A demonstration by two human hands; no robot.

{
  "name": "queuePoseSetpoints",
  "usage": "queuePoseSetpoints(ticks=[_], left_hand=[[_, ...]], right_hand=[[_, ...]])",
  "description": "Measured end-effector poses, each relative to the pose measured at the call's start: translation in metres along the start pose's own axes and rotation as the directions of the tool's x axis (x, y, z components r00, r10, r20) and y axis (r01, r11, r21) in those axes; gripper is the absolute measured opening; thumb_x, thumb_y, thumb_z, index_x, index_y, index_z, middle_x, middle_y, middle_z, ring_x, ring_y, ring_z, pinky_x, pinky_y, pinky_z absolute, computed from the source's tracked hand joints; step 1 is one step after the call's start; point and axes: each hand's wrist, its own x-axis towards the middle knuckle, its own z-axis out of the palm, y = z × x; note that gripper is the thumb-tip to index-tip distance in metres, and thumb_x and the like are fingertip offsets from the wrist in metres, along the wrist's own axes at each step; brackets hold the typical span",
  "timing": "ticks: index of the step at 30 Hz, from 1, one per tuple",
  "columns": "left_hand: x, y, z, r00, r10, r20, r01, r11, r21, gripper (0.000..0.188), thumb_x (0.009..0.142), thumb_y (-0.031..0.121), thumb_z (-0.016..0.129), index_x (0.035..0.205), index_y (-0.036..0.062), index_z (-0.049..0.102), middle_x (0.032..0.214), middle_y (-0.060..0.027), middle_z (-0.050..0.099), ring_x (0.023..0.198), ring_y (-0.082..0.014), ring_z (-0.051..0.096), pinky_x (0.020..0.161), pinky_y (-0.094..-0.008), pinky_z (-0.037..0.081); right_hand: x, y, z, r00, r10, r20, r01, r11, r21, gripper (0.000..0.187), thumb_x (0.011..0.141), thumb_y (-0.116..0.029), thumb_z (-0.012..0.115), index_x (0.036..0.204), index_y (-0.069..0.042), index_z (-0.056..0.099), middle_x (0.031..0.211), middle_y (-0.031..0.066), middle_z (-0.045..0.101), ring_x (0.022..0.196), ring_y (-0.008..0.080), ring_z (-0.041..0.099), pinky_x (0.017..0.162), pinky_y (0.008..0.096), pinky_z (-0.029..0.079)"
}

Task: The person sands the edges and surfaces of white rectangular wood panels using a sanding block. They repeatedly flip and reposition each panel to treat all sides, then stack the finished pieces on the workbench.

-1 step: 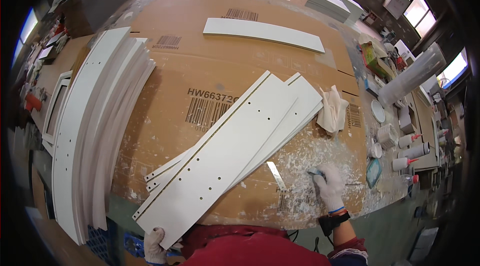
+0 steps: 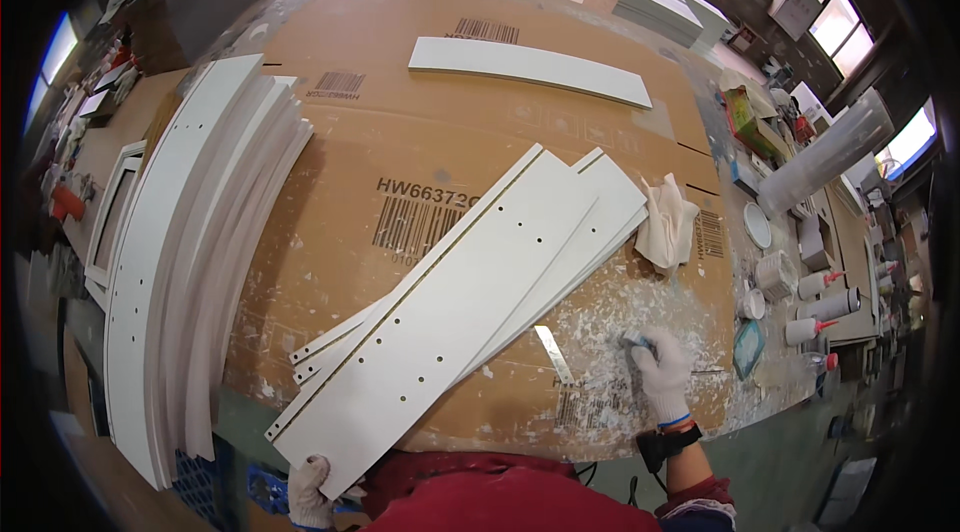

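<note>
White-gloved, my left hand is closed round the near corner of the top white board, a long panel with drilled holes and a dark groove along one edge. This board lies slantwise over other white boards, fanned out beneath it. My right hand, also gloved, is closed on a small blue-grey piece, too small to name, above cardboard strewn with white flakes. Beside it to the left lies a thin shiny metal strip, touched by neither hand. A crumpled pale cloth rests past the boards' far end.
Many white boards stand stacked at the left. One more white board lies across the far cardboard. Squeeze bottles, a small white basket and a clear plastic roll line the table's right side.
My right hand and its small blue-grey piece have shifted very slightly. The left hand keeps its hold on the board, and the boards lie as before.
</note>
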Motion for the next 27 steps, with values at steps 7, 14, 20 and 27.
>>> queuePoseSetpoints(ticks=[7,14,20,27], left_hand=[[-0.013,0.012,0.046,0.974,-0.023,-0.225,0.004,0.996,-0.085,0.050,0.086,0.036,0.069,0.111,-0.0057,0.060,0.082,-0.0164,0.069,0.063,-0.0223,0.066,0.049,-0.0288,0.052],[0.013,-0.051,-0.090,0.999,0.040,-0.030,-0.044,0.988,-0.148,0.035,0.086,0.014,0.064,0.105,-0.0144,0.057,0.091,-0.0276,0.070,0.076,-0.0345,0.074,0.058,-0.0399,0.064],[0.002,-0.055,-0.102,0.948,-0.085,-0.307,0.087,0.996,-0.007,0.036,0.087,0.008,0.061,0.115,-0.0128,0.053,0.102,-0.0237,0.069,0.080,-0.0330,0.073,0.070,-0.0421,0.064],[0.003,-0.032,-0.059,0.988,0.010,-0.151,0.000,0.998,0.069,0.043,0.085,0.009,0.067,0.120,-0.0123,0.052,0.104,-0.0226,0.068,0.086,-0.0309,0.073,0.072,-0.0410,0.064]], right_hand=[[0.092,-0.091,0.002,0.989,-0.062,0.137,0.021,0.959,0.283,0.028,0.091,-0.010,0.062,0.116,0.000,0.065,0.094,0.0083,0.069,0.086,0.0115,0.061,0.079,0.0269,0.049],[0.222,-0.139,0.032,0.953,-0.287,0.095,0.272,0.951,0.149,0.029,0.090,-0.026,0.062,0.103,-0.002,0.069,0.088,0.0144,0.068,0.079,0.0232,0.065,0.074,0.0331,0.050],[0.280,-0.170,0.059,0.928,-0.318,0.195,0.342,0.934,-0.104,0.032,0.085,-0.035,0.063,0.097,-0.007,0.071,0.092,0.0177,0.067,0.088,0.0343,0.065,0.079,0.0423,0.051],[0.302,-0.155,0.085,0.926,-0.341,0.163,0.377,0.870,-0.319,0.028,0.085,-0.033,0.062,0.096,-0.008,0.070,0.095,0.0181,0.066,0.095,0.0365,0.065,0.081,0.0458,0.051]])
